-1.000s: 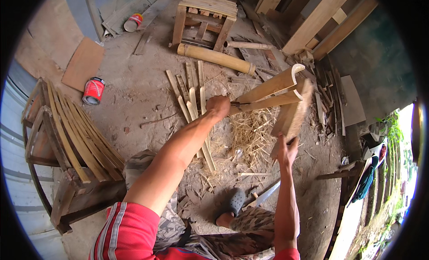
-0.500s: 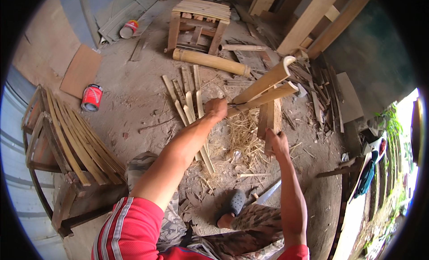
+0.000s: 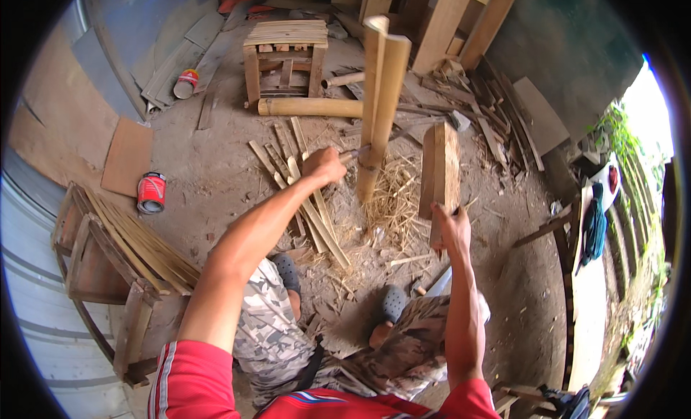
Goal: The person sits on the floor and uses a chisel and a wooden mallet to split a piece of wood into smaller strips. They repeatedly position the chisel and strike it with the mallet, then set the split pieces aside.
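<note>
My left hand [image 3: 325, 165] is closed round the handle of a knife [image 3: 351, 157], whose blade meets a split bamboo piece [image 3: 389, 95]. The bamboo stands nearly upright, its halves parted at the top and its lower end among the shavings. To its right, my right hand [image 3: 452, 228] grips the narrow lower end of a thick wooden mallet [image 3: 440, 163], apart from the bamboo. Just left of the bamboo, several bamboo strips [image 3: 315, 221] lie loosely piled on the ground below my left hand. Most of the blade is hard to make out.
Curly shavings [image 3: 403, 203] cover the ground around the bamboo. Farther off are a slatted stool [image 3: 284, 34] and a bamboo pole [image 3: 309, 107]. A slatted bench [image 3: 133, 239] and a red can [image 3: 151, 192] stand left. A grey-bladed tool [image 3: 437, 282] lies by my shoe [image 3: 394, 304].
The bamboo has swung from leaning rightward to nearly upright. The mallet, earlier partly behind the bamboo, now stands clear at its right. The view has shifted too.
</note>
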Demonstrator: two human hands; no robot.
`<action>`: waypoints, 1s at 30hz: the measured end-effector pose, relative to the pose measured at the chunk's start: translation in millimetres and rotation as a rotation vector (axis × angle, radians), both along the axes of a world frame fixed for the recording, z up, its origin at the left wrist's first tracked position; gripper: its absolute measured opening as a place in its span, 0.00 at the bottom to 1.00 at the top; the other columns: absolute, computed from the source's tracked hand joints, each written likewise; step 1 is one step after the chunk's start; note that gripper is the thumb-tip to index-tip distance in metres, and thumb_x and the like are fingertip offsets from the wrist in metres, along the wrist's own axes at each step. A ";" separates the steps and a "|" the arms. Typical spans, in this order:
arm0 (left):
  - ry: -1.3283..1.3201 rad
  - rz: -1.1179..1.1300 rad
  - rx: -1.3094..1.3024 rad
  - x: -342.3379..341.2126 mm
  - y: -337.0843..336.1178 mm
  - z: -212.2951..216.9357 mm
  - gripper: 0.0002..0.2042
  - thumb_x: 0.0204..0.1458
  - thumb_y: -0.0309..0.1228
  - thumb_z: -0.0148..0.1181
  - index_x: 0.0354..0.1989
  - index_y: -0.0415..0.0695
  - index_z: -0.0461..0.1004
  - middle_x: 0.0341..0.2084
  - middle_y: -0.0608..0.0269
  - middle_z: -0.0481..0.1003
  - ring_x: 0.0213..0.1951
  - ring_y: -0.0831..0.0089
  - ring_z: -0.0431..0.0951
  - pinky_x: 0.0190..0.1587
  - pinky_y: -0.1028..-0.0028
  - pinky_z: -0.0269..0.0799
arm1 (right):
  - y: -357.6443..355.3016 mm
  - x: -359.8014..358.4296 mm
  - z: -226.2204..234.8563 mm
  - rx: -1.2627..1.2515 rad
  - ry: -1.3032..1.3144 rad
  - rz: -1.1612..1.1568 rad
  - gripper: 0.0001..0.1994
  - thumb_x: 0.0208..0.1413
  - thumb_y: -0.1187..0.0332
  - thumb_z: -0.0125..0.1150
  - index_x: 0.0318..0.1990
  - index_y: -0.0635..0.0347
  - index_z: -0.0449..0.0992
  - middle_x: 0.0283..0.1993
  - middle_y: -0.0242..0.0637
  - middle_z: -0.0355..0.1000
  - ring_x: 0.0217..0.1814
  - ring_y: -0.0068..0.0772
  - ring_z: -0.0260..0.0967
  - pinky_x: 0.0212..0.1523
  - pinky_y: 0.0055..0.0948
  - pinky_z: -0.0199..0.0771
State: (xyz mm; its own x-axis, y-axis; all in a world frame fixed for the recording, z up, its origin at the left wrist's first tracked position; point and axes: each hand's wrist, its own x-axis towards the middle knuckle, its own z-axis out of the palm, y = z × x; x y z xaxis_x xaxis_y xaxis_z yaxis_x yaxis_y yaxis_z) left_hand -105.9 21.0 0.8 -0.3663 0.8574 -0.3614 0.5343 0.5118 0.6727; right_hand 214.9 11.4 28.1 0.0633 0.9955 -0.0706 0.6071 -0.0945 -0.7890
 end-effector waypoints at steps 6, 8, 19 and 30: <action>0.308 -0.101 -0.041 -0.3 -42.6 -0.1 0.13 0.49 0.33 0.59 0.42 0.42 0.77 0.26 0.57 0.78 0.28 0.65 0.78 0.30 0.66 0.72 | 4.1 9.2 1.3 0.149 0.065 -0.026 0.37 0.45 0.45 0.65 0.52 0.71 0.70 0.46 0.60 0.75 0.50 0.52 0.75 0.51 0.40 0.71; 0.332 -0.113 -0.021 4.5 -55.1 -12.5 0.14 0.50 0.36 0.60 0.43 0.46 0.80 0.29 0.52 0.80 0.33 0.59 0.82 0.37 0.62 0.75 | 4.5 6.5 -0.4 0.179 0.059 -0.024 0.36 0.45 0.45 0.65 0.51 0.71 0.70 0.45 0.58 0.76 0.48 0.51 0.75 0.51 0.39 0.71; 0.481 -0.330 0.107 27.9 -71.4 -69.4 0.09 0.46 0.28 0.57 0.31 0.36 0.81 0.28 0.46 0.80 0.32 0.54 0.82 0.37 0.59 0.77 | -17.2 -5.2 15.1 0.121 -0.034 0.122 0.33 0.45 0.48 0.67 0.50 0.67 0.70 0.40 0.53 0.77 0.40 0.46 0.76 0.45 0.41 0.74; 0.350 -0.276 0.147 39.2 -72.7 -99.0 0.06 0.48 0.25 0.53 0.24 0.37 0.76 0.18 0.53 0.73 0.18 0.65 0.71 0.21 0.68 0.68 | -27.4 2.9 -31.1 0.050 -0.231 0.300 0.32 0.50 0.53 0.65 0.51 0.69 0.59 0.35 0.63 0.75 0.36 0.59 0.77 0.38 0.46 0.77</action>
